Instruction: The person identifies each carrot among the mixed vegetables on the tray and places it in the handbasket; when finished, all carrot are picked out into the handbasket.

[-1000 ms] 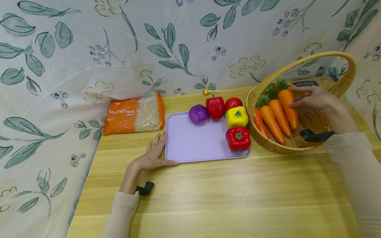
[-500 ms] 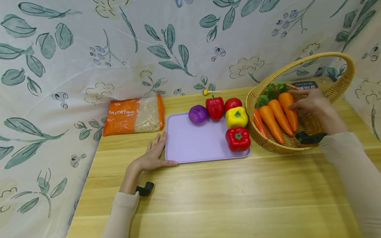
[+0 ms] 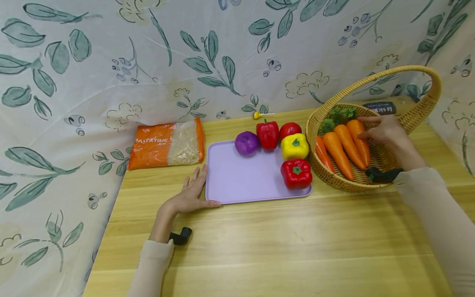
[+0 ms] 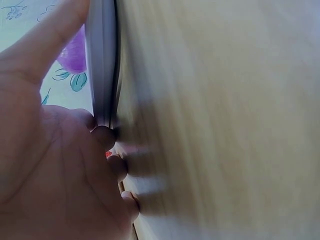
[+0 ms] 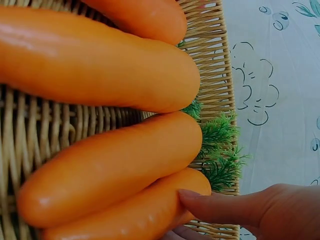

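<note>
My right hand (image 3: pixel 387 132) reaches into a wicker basket (image 3: pixel 335 181) and pinches the rightmost carrot (image 3: pixel 357 131) near its leafy end. In the right wrist view, the thumb lies on that carrot (image 5: pixel 145 212), with fingertips low on its far side. Several other orange carrots (image 3: pixel 338 154) lie alongside, their green tops at the back. My left hand (image 3: pixel 189 198) rests at the near left corner of a lilac tray (image 3: pixel 241 185), fingers straight along its side and thumb on the front edge. In the left wrist view, fingertips touch the tray's rim (image 4: pixel 102 65).
On the tray's back and right sit a purple onion-like vegetable (image 3: pixel 247 143), red peppers (image 3: pixel 297 174), a yellow pepper (image 3: pixel 295 146) and a round red vegetable (image 3: pixel 290 129). An orange PASTATIME bag (image 3: pixel 154 144) lies left. The basket's handle (image 3: pixel 382 76) arches high; a package (image 3: pixel 402 105) lies behind it.
My right hand has moved left and slightly down in the basket, and the rightmost carrot's top has shifted down a little toward me. My left hand has stayed still.
</note>
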`<state>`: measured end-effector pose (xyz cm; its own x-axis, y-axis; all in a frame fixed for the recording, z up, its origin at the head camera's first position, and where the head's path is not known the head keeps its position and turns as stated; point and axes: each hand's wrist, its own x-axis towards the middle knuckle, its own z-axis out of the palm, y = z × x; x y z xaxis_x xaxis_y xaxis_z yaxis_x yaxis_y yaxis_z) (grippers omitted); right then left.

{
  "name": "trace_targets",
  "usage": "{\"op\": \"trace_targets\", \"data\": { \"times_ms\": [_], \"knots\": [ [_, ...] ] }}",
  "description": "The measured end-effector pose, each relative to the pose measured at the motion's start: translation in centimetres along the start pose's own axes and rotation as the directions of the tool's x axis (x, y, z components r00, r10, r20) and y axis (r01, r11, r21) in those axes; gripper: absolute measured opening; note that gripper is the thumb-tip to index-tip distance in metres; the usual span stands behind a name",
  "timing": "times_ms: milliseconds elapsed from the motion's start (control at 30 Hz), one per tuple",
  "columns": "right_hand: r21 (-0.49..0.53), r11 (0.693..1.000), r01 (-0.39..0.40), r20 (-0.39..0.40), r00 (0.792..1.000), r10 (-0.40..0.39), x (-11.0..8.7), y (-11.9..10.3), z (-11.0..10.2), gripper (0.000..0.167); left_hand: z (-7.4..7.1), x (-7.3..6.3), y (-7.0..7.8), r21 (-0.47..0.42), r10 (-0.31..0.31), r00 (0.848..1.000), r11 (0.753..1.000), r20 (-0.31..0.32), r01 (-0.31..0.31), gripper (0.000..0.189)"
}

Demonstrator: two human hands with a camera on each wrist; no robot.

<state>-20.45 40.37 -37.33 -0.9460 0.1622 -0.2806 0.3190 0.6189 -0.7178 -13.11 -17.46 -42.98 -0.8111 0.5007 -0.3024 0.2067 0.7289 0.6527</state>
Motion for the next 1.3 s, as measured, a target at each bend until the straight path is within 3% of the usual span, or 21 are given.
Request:
{"op": "trace_targets", "data": {
  "times_ms": [100, 333, 567, 833, 1067, 1300],
  "knots": [
    [0.000, 1.000, 0.011, -0.038, 0.999, -0.011, 0.0, 0.0, 0.2, 0.063, 0.0, 0.0, 0.1, 0.007, -0.008, 1.000, 1.000, 0.005, 0.008, 0.127],
    [0.015, 1.000, -0.007, -0.009, 1.000, 0.007, 0.0, 0.1, 0.3, 0.064, 0.0, 0.1, -0.2, 0.003, -0.011, 1.000, 1.000, 0.008, 0.011, 0.128],
    [0.002, 1.000, 0.019, -0.044, 0.999, -0.019, 0.0, 0.1, 0.5, 0.061, 0.2, 0.1, -0.3, 0.012, -0.012, 1.000, 1.000, 0.007, 0.011, 0.129],
    [0.043, 0.999, -0.029, -0.003, 1.000, 0.029, 0.2, 0.0, 0.4, 0.064, -0.1, -0.1, 0.2, 0.000, -0.010, 1.000, 1.000, 0.003, 0.010, 0.126],
    [0.026, 1.000, -0.018, 0.002, 1.000, 0.018, 0.3, -0.1, 0.2, 0.061, -0.1, -0.1, 0.0, -0.001, -0.013, 1.000, 1.000, 0.005, 0.013, 0.127],
    [-0.059, 0.998, 0.009, 0.177, 0.984, 0.002, 0.3, -0.1, -1.3, 0.074, -0.2, -0.1, 0.2, 0.000, -0.015, 1.000, 1.000, 0.015, 0.015, 0.126]
  ]
}}
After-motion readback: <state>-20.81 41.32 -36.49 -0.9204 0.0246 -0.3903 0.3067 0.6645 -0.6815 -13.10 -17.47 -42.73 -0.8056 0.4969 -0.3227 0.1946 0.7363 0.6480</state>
